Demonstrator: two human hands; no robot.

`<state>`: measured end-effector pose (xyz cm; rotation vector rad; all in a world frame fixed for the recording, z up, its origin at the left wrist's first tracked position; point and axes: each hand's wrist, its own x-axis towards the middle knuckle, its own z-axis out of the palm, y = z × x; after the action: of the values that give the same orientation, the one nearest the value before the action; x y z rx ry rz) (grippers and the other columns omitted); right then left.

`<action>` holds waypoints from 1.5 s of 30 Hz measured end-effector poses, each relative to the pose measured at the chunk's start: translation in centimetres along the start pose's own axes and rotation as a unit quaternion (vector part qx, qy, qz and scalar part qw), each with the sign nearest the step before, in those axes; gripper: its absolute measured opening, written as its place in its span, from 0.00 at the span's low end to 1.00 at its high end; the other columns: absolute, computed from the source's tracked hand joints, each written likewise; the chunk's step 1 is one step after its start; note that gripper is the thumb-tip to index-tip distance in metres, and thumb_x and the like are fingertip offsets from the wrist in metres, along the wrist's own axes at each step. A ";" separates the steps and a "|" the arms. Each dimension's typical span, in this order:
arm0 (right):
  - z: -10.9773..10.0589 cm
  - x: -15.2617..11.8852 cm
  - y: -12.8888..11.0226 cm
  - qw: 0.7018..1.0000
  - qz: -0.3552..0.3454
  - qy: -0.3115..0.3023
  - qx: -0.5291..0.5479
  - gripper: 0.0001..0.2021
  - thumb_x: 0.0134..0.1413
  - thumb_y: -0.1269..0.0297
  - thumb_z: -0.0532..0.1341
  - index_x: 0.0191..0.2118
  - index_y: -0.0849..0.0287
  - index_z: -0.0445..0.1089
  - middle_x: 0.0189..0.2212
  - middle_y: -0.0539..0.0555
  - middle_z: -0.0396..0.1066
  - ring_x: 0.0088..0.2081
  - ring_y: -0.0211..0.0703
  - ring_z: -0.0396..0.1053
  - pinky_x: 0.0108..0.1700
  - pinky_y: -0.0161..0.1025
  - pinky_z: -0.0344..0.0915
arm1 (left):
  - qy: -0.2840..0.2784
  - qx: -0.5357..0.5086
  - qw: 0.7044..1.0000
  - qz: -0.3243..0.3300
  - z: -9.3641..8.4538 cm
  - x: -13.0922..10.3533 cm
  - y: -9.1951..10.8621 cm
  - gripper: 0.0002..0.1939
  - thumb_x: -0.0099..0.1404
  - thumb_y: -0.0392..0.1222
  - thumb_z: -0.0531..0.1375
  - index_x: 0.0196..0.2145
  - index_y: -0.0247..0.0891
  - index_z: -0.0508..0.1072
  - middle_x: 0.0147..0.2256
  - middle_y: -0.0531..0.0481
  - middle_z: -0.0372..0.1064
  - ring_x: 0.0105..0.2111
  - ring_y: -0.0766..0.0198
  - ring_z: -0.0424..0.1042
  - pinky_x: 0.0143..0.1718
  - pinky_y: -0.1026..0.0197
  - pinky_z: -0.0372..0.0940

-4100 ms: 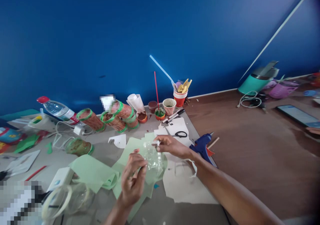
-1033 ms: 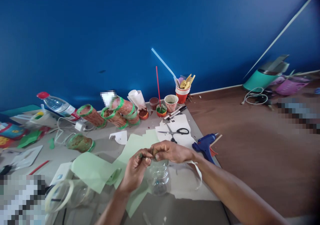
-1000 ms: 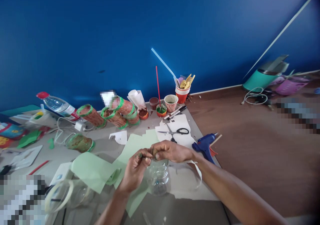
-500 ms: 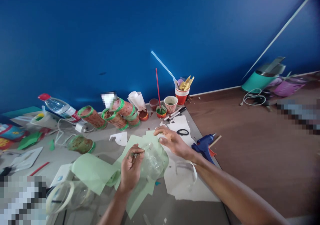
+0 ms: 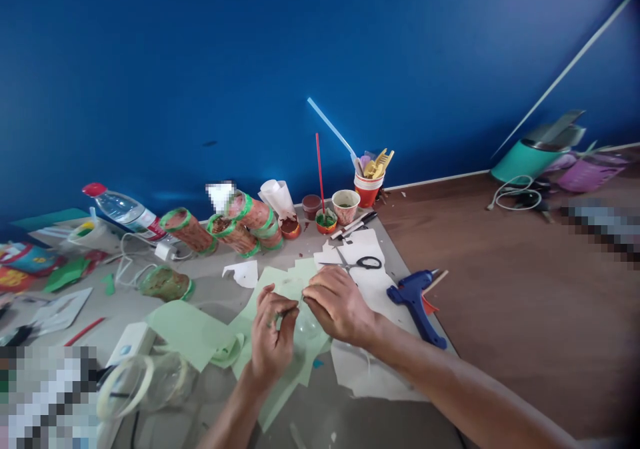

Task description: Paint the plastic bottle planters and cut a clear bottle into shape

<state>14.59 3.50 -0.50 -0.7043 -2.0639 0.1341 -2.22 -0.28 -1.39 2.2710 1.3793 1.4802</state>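
My left hand (image 5: 273, 336) hovers over pale green paper (image 5: 273, 396), thumb and forefinger pinched. My right hand (image 5: 340, 302) meets it from the right, its fingertips pressed together close to the left ones. Whatever sits between the fingers is too small or hidden to name. Just below and between both hands lies a clear plastic piece (image 5: 306, 329), partly covered by them. Scissors (image 5: 367, 262) with black handles rest on white paper (image 5: 373, 296) beyond my right hand. A blue glue gun (image 5: 417, 302) lies to the right of that hand.
Painted tubes (image 5: 190, 230) with green rims stand at the back, near a water bottle (image 5: 125, 212). Paint cups (image 5: 346, 206) and a cup of plastic cutlery (image 5: 370, 186) line the wall side. Clear plastic rings (image 5: 125, 389) lie front left. The table's right edge runs beside the glue gun.
My right hand has come down and left, closing its fingers beside my left fingertips. My left hand remains pinched. More of the scissors now shows.
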 end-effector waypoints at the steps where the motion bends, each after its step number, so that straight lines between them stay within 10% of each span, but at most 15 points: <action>1: -0.1 0.0 0.0 1.000 -0.004 -0.007 -0.009 0.05 0.59 0.73 0.55 0.34 0.59 0.67 0.28 0.54 0.69 0.32 0.43 0.63 0.42 0.43 0.60 | -0.003 0.004 1.000 0.001 0.0 0.0 0.1 0.07 0.63 0.31 0.56 0.35 0.42 0.67 0.26 0.58 0.67 0.27 0.67 0.69 0.52 0.50 0.61; 9: -0.5 0.4 0.4 0.996 -0.031 -0.071 -0.048 0.09 0.54 0.76 0.51 0.28 0.58 0.62 0.26 0.53 0.62 0.30 0.44 0.57 0.39 0.44 0.59 | -0.033 0.006 0.999 0.018 0.1 0.2 0.8 0.07 0.63 0.31 0.54 0.33 0.43 0.66 0.24 0.58 0.67 0.25 0.66 0.68 0.51 0.49 0.61; 25: 0.7 -0.1 0.9 0.997 0.056 -0.005 0.057 0.10 0.42 0.80 0.52 0.28 0.56 0.56 0.26 0.52 0.59 0.30 0.43 0.58 0.32 0.38 0.58 | -0.026 -0.008 1.000 0.009 -0.1 0.0 0.3 0.08 0.62 0.30 0.57 0.34 0.43 0.68 0.25 0.58 0.69 0.26 0.66 0.70 0.53 0.50 0.58; 34: -0.9 0.6 1.3 0.956 0.204 -0.029 0.210 0.03 0.57 0.69 0.56 0.32 0.59 0.65 0.30 0.54 0.67 0.33 0.42 0.66 0.34 0.38 0.63 | 0.007 -0.002 1.000 -0.022 -0.1 -0.2 -0.8 0.05 0.63 0.33 0.56 0.34 0.43 0.67 0.26 0.57 0.68 0.26 0.66 0.68 0.53 0.48 0.59; 45: 0.6 -0.2 -0.8 0.993 0.111 -0.040 0.000 0.07 0.55 0.75 0.52 0.29 0.58 0.62 0.27 0.55 0.64 0.31 0.45 0.61 0.33 0.40 0.60 | -0.004 0.035 0.999 0.031 0.2 0.0 0.1 0.08 0.63 0.30 0.56 0.36 0.44 0.67 0.26 0.58 0.68 0.26 0.66 0.69 0.53 0.48 0.57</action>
<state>13.89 2.83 -0.71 -0.9416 -2.0574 0.2919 -2.04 -0.25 -1.43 2.3804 1.3921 1.4603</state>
